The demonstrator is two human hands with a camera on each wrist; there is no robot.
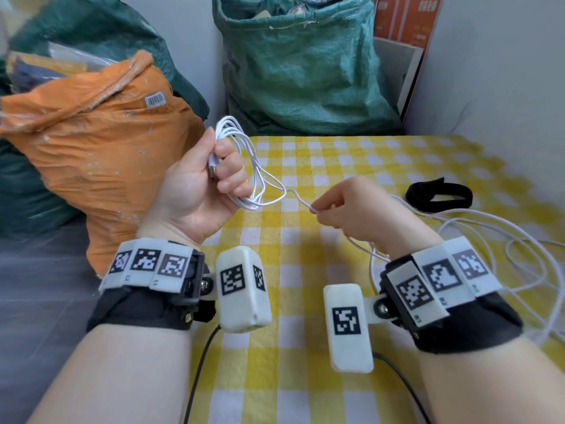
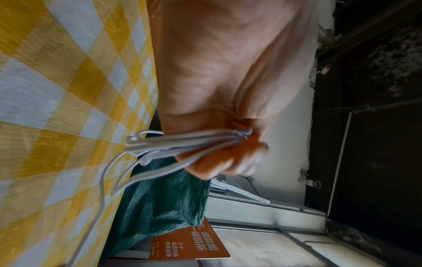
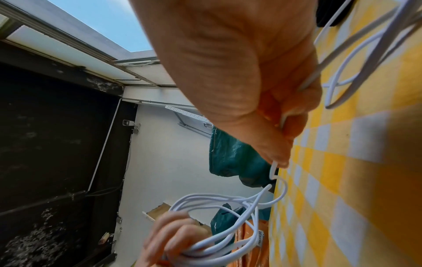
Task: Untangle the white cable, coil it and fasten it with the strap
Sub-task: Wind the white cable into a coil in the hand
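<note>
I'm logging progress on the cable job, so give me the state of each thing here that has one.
white cable: partly coiled, the rest loose on the table
left hand: grips the coil
right hand: pinches the free strand
black strap: unused, lying on the table
green sack: open at the top

Smooth, perhaps rubbery white cable (image 1: 255, 166); matt woven checked tablecloth (image 1: 336, 154).

Soft daylight is filling the head view evenly, casting faint shadows on the cloth (image 1: 305, 377). Edges are bowing and blurring. Both wrist views are smearing up close, with dark noisy walls and a bright skylight (image 3: 109, 19) glaring upper left.
</note>
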